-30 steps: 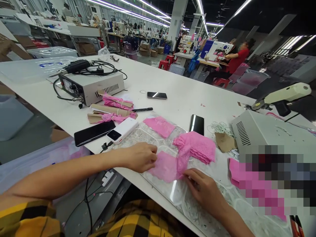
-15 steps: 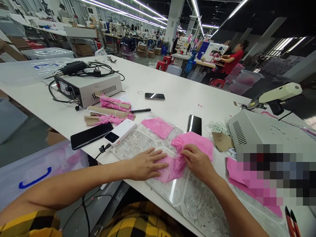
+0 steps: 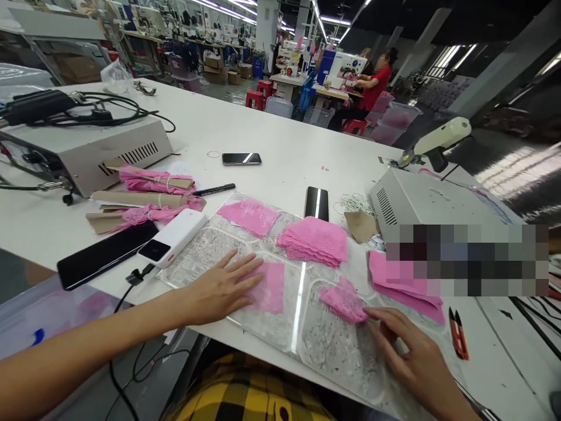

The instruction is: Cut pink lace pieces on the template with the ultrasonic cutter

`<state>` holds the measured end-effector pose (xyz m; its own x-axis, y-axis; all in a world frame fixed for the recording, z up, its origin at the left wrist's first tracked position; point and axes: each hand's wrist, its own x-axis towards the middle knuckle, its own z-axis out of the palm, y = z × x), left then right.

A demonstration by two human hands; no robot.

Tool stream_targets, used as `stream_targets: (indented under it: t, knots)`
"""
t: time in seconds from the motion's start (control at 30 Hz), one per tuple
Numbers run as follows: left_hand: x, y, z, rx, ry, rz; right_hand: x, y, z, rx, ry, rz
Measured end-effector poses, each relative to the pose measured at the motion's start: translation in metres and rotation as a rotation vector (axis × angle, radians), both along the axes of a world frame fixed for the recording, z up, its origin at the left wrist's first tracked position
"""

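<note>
Now your hands have parted: left hand (image 3: 221, 286) lies flat, open, on the flat pink lace rectangle (image 3: 268, 286) at frame centre; right hand (image 3: 414, 356), fingers spread, touches the crumpled pink lace piece (image 3: 344, 301) lower right, gripping nothing.

The hands part: the right hand (image 3: 414, 362) now draws one lace piece (image 3: 344, 302) rightward, away from the left hand (image 3: 223, 286).

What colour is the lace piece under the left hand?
Pink. The lace piece lies flat under the left hand, clearest in the head view.
</note>
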<state>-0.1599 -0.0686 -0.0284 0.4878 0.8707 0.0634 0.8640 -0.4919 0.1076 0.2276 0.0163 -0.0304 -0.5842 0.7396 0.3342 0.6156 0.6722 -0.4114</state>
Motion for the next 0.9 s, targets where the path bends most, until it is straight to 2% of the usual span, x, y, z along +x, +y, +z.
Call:
stream_targets:
  t: [0.1,0.27,0.43,0.63,0.7,0.77,0.83,0.9]
  knots:
    - [0.017,0.001,0.007,-0.013,-0.019,-0.079,-0.005,0.003,0.000,-0.022,0.036,-0.059]
    - [0.047,0.010,0.010,-0.031,-0.124,-0.126,-0.022,0.011,-0.006,-0.074,0.077,-0.013]
    - [0.079,0.037,0.008,-0.109,-0.302,-0.147,-0.027,0.006,-0.003,-0.368,0.284,-0.058]
    - [0.122,0.070,0.012,-0.382,-0.530,-0.245,-0.033,0.001,0.002,-0.776,0.676,-0.127]
    - [0.136,0.077,0.015,-0.495,-0.693,-0.180,-0.037,0.001,0.004,-0.885,0.823,-0.175]
    - [0.147,0.083,0.016,-0.640,-0.894,-0.024,-0.041,0.002,0.004,-0.973,0.930,-0.254]
    - [0.154,0.086,0.014,-0.763,-1.035,0.111,-0.043,0.003,0.004,-1.028,0.972,-0.313]
    - [0.155,0.089,0.010,-0.835,-1.084,0.169,-0.043,0.004,0.003,-1.056,0.968,-0.331]
